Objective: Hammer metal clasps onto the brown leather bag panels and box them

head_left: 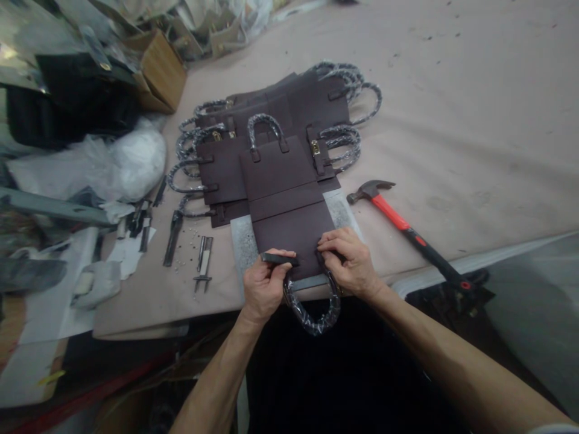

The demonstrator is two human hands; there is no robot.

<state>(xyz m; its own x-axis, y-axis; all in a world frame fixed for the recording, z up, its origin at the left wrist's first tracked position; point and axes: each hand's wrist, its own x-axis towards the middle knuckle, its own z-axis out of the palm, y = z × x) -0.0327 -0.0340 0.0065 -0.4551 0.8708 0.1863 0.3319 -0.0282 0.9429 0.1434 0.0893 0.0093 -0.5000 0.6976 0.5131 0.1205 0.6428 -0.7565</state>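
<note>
A dark brown leather bag panel (292, 226) lies flat in front of me, with a plastic-wrapped handle (315, 322) at its near end and another wrapped handle (265, 123) at its far end. My left hand (266, 283) is closed around a short dark bar-shaped tool (274, 258), its tip close to the panel's left near corner. At the right near corner, my right hand (348, 259) pinches the base tab of the near handle; its fingertips partly hide the tab. Under the panel sits a speckled pale slab (244, 241).
Behind the panel is a pile of similar brown panels (271, 102) with wrapped handles. A red-and-black claw hammer (407, 232) lies to the right, its grip over the table edge. Metal punches (203, 259) lie at left, near plastic bags (131, 157) and a cardboard box (158, 69).
</note>
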